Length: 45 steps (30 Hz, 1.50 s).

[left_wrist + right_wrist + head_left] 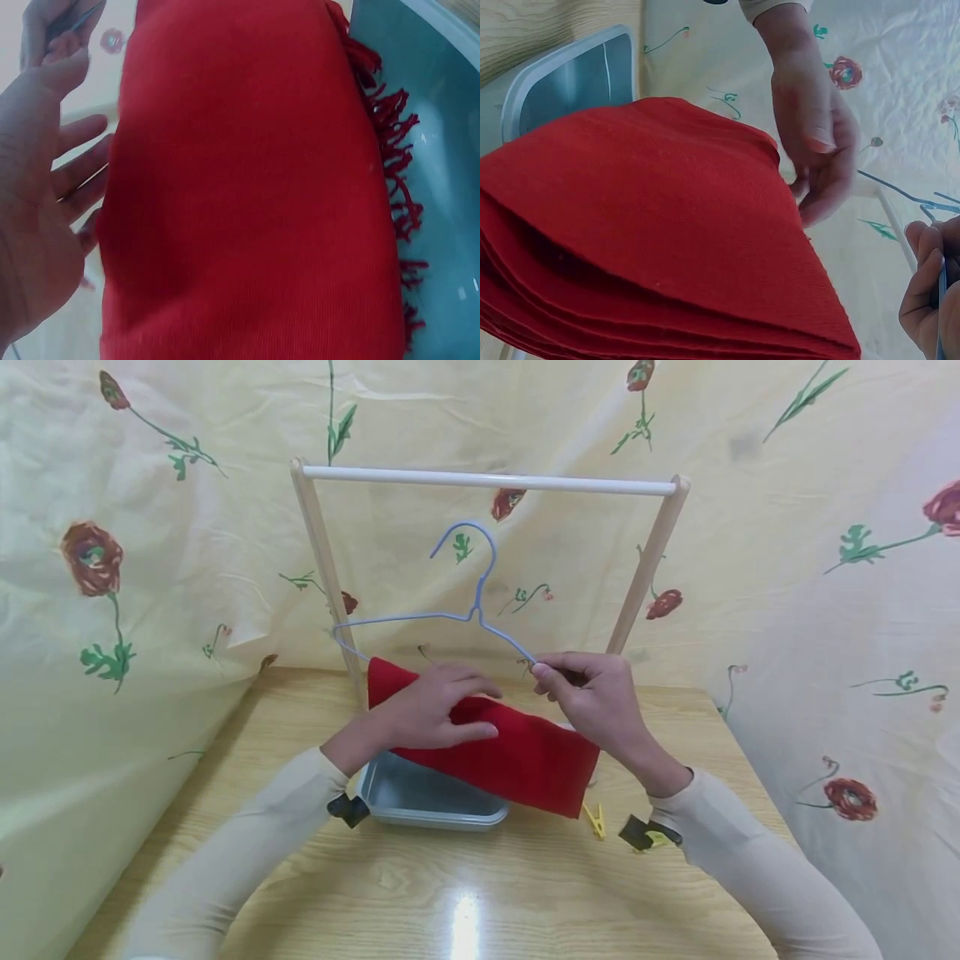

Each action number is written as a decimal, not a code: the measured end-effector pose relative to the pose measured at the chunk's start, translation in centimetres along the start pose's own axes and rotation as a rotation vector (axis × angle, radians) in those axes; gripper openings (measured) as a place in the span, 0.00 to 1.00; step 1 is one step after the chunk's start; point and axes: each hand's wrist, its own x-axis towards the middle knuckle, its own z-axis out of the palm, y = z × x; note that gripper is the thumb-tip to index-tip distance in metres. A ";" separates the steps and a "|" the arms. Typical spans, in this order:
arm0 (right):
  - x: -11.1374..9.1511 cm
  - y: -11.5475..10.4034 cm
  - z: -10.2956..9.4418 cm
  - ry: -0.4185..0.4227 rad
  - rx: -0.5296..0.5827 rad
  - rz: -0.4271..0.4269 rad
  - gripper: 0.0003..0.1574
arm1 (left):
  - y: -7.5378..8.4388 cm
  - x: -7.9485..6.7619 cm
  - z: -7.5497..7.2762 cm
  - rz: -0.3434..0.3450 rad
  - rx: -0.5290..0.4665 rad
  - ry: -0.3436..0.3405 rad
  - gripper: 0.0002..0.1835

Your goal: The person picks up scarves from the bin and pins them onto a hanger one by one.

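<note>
A red fringed scarf (525,764), folded into several layers, hangs over the lower part of a blue wire hanger (493,556). My right hand (600,697) pinches the hanger's right shoulder between thumb and fingers, with the hook pointing up. Over the upper edge of the scarf lies my left hand (431,708), its fingers loosely extended and thumb apart. In the left wrist view the left hand (37,195) is right at the scarf's edge, and dark red fringe (397,172) dangles on the other side. The hanger's bottom bar is hidden by the cloth.
A grey-blue plastic basin (435,819) stands on the wooden table (375,902) beneath the scarf. Behind the hanger rises a wooden rack with a white rod (487,480). A yellow clothespin (596,821) lies at right, and more yellow shows by the right wrist. Flowered cloth surrounds the table.
</note>
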 end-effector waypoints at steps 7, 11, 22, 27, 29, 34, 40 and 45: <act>0.0 -0.3 0.1 0.002 0.000 0.004 0.09 | 0.1 0.7 0.9 0.054 -0.021 -0.037 0.20; 0.0 -0.3 0.1 -0.003 0.006 0.005 0.09 | -0.2 0.6 1.0 0.108 -0.110 0.057 0.15; 0.3 -0.5 0.1 -0.031 0.014 -0.024 0.06 | -0.9 0.7 0.4 0.284 -0.064 0.442 0.17; 0.2 -0.6 0.2 -0.046 0.043 -0.012 0.07 | -1.0 1.3 -0.1 0.245 0.008 0.530 0.16; 0.1 -0.6 0.2 -0.056 0.064 -0.004 0.07 | -1.0 1.4 -0.1 0.206 0.033 0.534 0.16; -0.1 -0.5 0.3 -0.094 0.102 0.026 0.08 | -1.0 1.5 0.2 0.089 0.037 0.565 0.13; -0.3 -0.5 0.4 -0.117 0.102 0.045 0.08 | -0.9 1.8 0.1 -0.037 -0.040 0.646 0.14; -0.4 -0.6 0.4 -0.119 0.106 0.046 0.08 | -0.8 1.9 0.2 -0.086 -0.054 0.657 0.14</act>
